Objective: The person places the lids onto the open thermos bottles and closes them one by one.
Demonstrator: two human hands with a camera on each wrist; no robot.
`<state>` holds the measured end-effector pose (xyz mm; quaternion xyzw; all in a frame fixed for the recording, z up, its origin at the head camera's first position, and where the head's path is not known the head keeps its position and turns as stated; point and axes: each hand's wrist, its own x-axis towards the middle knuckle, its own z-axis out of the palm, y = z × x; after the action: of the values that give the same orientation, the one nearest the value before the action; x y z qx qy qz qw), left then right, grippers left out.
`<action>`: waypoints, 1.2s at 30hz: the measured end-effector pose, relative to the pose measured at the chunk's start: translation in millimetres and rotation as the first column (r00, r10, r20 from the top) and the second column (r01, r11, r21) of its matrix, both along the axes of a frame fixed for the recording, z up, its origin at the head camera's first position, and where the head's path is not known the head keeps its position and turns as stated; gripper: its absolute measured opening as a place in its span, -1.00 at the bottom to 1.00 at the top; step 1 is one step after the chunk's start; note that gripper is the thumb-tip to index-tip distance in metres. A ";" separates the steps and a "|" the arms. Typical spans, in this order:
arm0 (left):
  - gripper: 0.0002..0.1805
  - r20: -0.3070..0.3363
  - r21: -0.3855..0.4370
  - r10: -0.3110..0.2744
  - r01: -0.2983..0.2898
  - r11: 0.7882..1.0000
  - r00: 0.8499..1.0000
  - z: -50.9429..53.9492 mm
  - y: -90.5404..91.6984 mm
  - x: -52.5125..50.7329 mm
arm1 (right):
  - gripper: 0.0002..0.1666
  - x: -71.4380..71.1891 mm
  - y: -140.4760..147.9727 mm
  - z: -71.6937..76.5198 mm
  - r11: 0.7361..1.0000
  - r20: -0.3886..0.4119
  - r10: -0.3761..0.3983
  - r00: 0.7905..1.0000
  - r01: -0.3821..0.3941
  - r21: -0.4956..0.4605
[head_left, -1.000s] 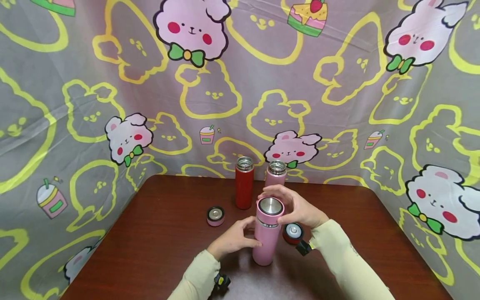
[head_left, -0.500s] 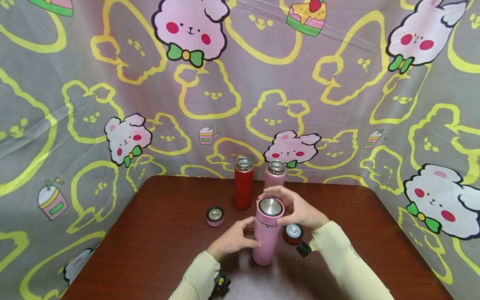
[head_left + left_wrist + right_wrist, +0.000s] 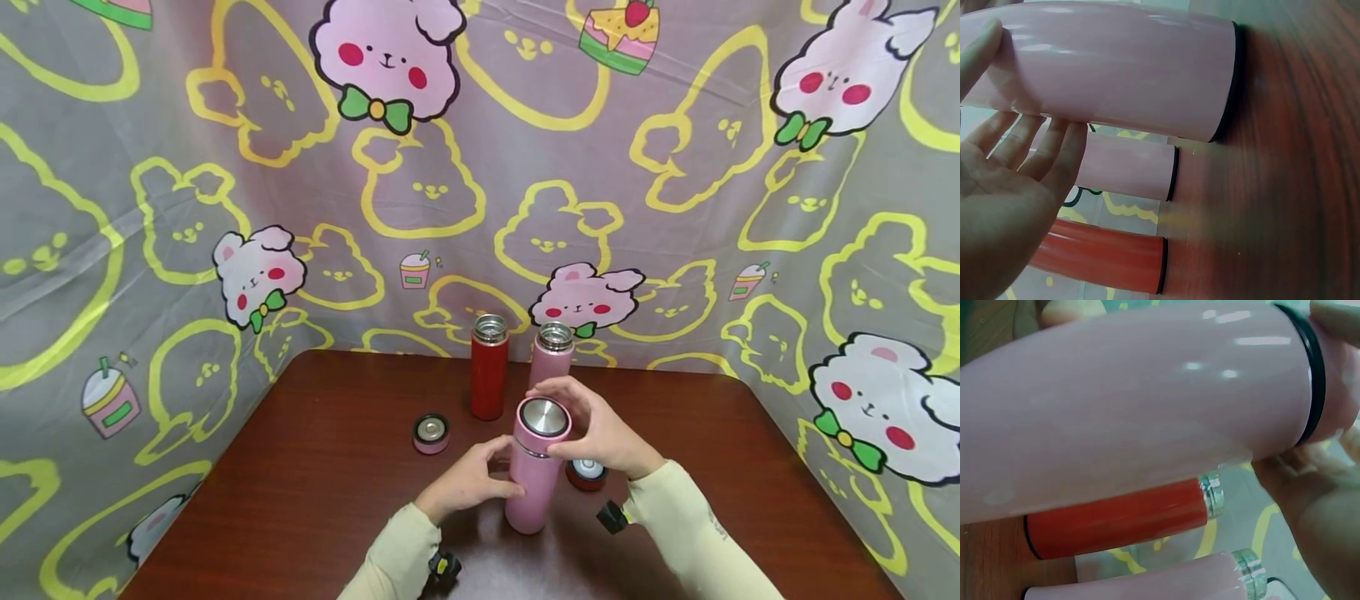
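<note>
Your left hand [image 3: 465,481] grips the body of the near pink bottle [image 3: 529,496], upright at the lower centre of the head view, while your right hand [image 3: 602,429] holds its cap [image 3: 543,421] from the right; a red bottle [image 3: 489,381] and far pink bottle [image 3: 552,366] stand open-mouthed mid-frame, loose lids [image 3: 431,437] lying left and right below them

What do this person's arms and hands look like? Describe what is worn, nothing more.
The left sleeve and right sleeve are pale yellow and reach the wrists; the right one bears a small grey marking, too small to read. A blocky black device with some yellow shows at the left wrist and right wrist. The left hand and right hand are ungloved.
</note>
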<state>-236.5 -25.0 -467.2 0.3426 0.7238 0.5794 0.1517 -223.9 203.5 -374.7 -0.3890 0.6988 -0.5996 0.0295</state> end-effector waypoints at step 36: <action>-0.32 0.062 0.097 -0.085 0.078 0.992 0.995 -4.2 5.1 -3.8 | -0.30 -13.8 -1.3 3.4 0.956 -0.037 0.279 0.959 -0.282 -0.087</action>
<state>-240.3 -19.9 -471.3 0.3594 0.6756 0.6173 0.1825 -237.6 202.2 -371.3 -0.4924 0.6086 -0.6160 0.0879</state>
